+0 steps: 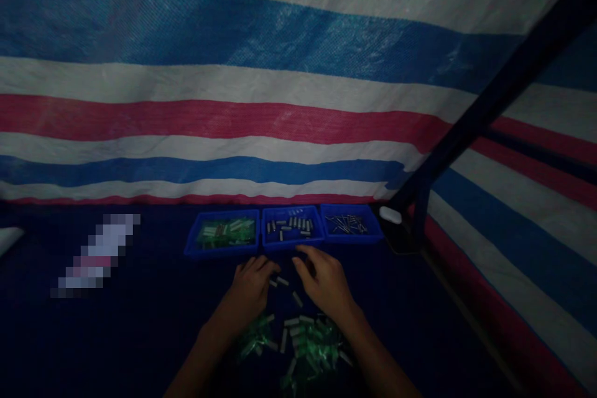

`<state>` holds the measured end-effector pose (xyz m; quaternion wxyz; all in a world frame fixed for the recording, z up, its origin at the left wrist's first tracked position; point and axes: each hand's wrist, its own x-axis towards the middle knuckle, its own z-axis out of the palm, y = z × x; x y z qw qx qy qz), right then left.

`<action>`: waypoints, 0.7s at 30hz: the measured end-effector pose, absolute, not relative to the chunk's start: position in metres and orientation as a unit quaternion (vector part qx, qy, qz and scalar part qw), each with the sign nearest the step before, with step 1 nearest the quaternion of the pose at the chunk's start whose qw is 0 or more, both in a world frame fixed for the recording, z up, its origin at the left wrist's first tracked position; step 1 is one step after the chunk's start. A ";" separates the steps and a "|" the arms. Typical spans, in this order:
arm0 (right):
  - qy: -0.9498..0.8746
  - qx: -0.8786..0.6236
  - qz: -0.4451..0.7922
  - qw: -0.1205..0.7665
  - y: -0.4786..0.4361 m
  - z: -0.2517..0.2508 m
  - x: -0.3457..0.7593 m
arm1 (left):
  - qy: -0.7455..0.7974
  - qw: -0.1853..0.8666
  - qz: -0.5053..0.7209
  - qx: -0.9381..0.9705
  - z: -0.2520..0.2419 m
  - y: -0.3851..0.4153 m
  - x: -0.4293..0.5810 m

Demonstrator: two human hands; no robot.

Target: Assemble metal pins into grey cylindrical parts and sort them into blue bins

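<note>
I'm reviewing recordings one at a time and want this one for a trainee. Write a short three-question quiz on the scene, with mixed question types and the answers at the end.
1. Multiple choice: how many blue trays stand side by side?
a) two
b) three
c) four

2. True or false: the tray at the far right is filled with green packets.

3. Short answer: what lies on the table between the left hand and the right hand?

Key:
1. b
2. False; the right tray holds thin, pin-like pieces.
3. A few small, pale, tube-like pieces.
</note>
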<state>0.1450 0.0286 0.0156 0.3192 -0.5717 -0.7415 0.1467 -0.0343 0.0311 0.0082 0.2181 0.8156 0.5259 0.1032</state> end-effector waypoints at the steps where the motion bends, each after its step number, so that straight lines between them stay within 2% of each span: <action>1: -0.748 -0.563 0.154 0.317 0.028 0.015 0.143 | 0.519 0.225 0.103 0.818 0.008 0.032 -0.038; 12: -0.775 -0.540 0.169 0.279 0.027 0.012 0.139 | 0.510 0.261 0.108 0.812 0.009 0.031 -0.050; 21: -0.844 -0.447 0.161 0.249 0.017 0.017 0.129 | 0.479 0.439 0.277 0.708 0.018 0.026 -0.043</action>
